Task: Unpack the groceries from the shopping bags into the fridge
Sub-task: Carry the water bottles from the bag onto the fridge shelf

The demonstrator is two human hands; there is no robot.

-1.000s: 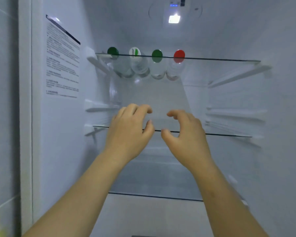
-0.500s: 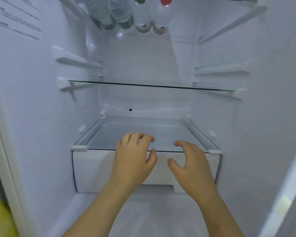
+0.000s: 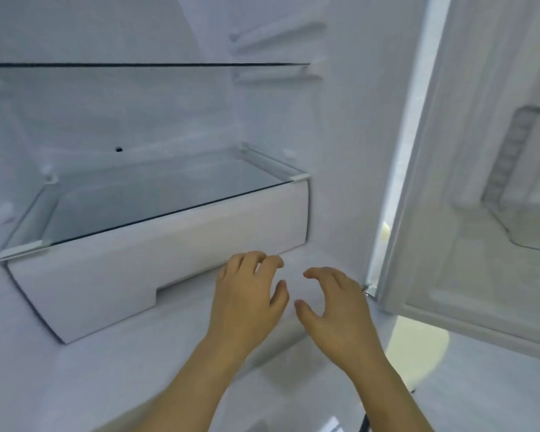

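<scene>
View has dropped over the last second: from the upper shelf with the four bottles, now out of frame, to the bottom of the fridge (image 3: pixel 340 151), and it has swung right so the open door (image 3: pixel 443 182) and its door bin (image 3: pixel 530 188) show. Both hands came down with it. The left hand (image 3: pixel 247 304) and right hand (image 3: pixel 337 313) hover side by side, just apart, above the fridge floor (image 3: pixel 106 369), in front of the right end of the white crisper drawer (image 3: pixel 122 275); left fingertips are near its lower edge, but I can't confirm contact. Grip on both sides: fingers loosely curled, thumbs out, nothing held. The drawer looks closed, with its glass cover (image 3: pixel 156 198) in place and nothing visible through it. The glass shelf (image 3: pixel 138 64) above is bare where it shows. No groceries or shopping bags in this frame, so the task's items are off camera. My read: a placement up top is done and this is a retreat or a scan of the lower space. Next is probably back to the bags, or pulling the drawer. Lots of room left; progress looks early.
</scene>
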